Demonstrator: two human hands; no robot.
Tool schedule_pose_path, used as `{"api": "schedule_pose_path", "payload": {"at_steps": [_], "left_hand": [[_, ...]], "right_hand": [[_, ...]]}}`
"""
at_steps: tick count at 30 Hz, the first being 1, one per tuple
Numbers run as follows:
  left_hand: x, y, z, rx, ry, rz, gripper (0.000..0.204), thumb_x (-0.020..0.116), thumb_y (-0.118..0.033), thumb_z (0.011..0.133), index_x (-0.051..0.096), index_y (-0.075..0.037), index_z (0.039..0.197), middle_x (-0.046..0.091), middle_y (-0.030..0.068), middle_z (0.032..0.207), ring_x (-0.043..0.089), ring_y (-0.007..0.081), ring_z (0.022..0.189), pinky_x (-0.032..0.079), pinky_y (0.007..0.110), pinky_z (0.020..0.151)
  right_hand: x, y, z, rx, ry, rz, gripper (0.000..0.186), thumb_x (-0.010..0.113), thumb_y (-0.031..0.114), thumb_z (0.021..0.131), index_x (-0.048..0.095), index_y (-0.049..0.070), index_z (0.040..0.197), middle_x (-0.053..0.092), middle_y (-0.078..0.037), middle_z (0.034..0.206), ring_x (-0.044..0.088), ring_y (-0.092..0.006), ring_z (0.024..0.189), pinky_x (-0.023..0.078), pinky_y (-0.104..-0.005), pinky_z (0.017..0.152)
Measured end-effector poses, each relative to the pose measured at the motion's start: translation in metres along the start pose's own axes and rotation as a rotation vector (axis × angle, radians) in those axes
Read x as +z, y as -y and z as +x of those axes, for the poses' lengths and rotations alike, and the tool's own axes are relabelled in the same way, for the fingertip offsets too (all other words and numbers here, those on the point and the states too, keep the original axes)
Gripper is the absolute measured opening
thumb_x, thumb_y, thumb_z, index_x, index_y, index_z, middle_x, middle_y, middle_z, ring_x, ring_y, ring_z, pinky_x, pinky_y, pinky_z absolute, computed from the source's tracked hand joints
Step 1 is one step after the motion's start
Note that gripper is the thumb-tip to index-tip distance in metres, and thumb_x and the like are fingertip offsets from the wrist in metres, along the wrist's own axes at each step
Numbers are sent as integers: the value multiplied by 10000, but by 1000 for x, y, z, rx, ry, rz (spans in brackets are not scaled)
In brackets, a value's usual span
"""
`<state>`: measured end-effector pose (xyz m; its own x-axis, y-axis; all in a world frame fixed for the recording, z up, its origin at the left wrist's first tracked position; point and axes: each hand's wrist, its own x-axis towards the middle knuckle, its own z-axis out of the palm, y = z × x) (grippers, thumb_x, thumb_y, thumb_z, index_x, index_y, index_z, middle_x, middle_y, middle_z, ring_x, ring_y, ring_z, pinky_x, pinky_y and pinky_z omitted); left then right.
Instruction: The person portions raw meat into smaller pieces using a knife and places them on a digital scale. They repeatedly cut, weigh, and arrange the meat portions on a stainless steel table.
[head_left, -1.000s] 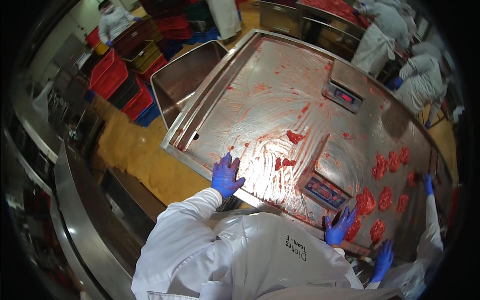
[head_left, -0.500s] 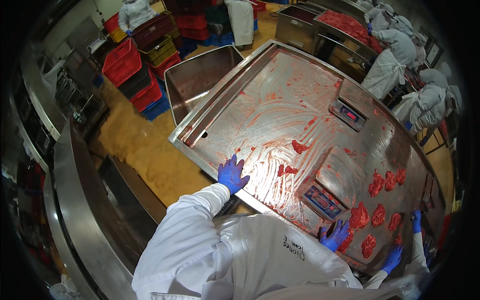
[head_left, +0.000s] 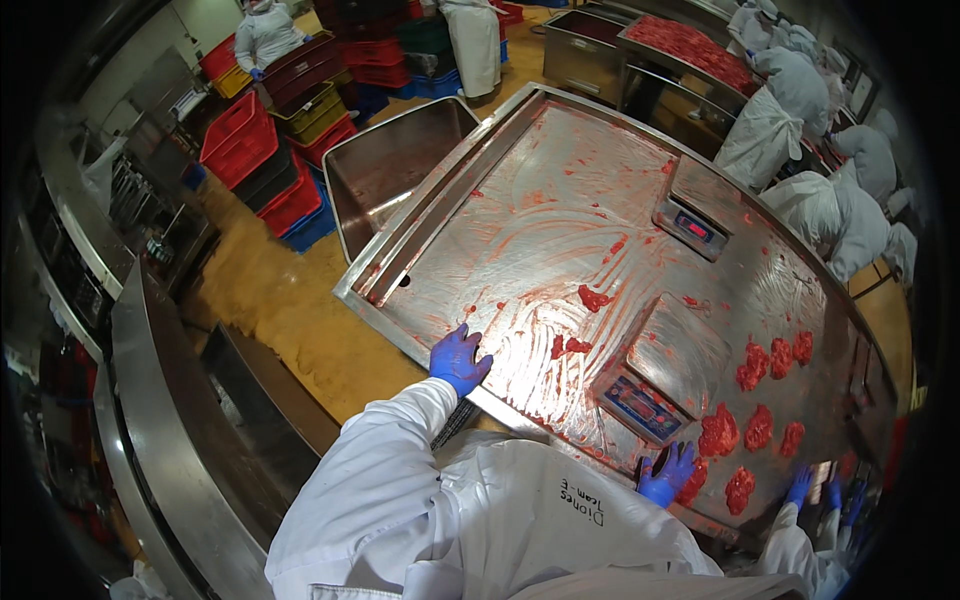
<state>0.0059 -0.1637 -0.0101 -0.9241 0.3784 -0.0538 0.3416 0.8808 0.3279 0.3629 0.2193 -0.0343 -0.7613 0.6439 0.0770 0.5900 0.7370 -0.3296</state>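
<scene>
- Left hand [head_left: 458,360] in a blue glove lies flat on the near edge of the steel tabletop [head_left: 520,225], fingers spread, grip open and holding nothing.
- Right hand [head_left: 668,474], also blue-gloved, rests open at the near rim, fingers splayed, just beside the front of the near scale [head_left: 660,380] and touching or almost touching a red meat portion [head_left: 692,482]; I cannot tell which.
- Between the two hands the near rim runs bare, with only red smears across the metal.
- Just ahead of the left hand sit two small meat scraps [head_left: 567,346], and a third scrap [head_left: 594,298] lies further in; all are apart from the fingers.
- The near scale stands on the tabletop between those scraps and a cluster of meat portions [head_left: 760,400], which fills the right end of the surface.
- A second scale [head_left: 692,225] sits toward the far side, well apart from both hands.
- The wide middle and far-left stretch of the tabletop lies open, smeared but free of objects, right out to the raised lip.
- Off the left corner, a deep steel tub [head_left: 385,175] butts up against the rim.
- Left of the person, yellow floor [head_left: 270,300] gives a free lane between the tabletop and a curved steel counter [head_left: 160,440].
- Red crates [head_left: 245,140] are stacked beyond that lane.
- At the right edge, another worker's blue gloves [head_left: 825,492] press close to the portions, and more white-coated workers [head_left: 790,110] line the far side.
</scene>
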Motion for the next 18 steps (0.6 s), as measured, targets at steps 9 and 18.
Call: {"api": "schedule_pose_path", "payload": {"at_steps": [9, 18], "left_hand": [[-5, -3, -1, -1, 8, -49, 601, 686, -487, 887, 681, -95, 1343, 560, 266, 1486, 571, 414, 1339, 456, 499, 1127], [4, 3, 0, 0, 2, -37, 599, 682, -507, 889, 688, -107, 1334, 586, 244, 1466, 575, 379, 1336, 450, 492, 1121]], "right_hand": [[-4, 5, 2, 20, -22, 2, 747, 810, 236, 804, 528, 23, 1462, 319, -278, 1639, 293, -485, 1500, 208, -581, 1243], [1, 2, -1, 4, -68, 5, 715, 810, 221, 825, 535, 19, 1453, 326, -276, 1635, 323, -482, 1482, 253, -565, 1231]]}}
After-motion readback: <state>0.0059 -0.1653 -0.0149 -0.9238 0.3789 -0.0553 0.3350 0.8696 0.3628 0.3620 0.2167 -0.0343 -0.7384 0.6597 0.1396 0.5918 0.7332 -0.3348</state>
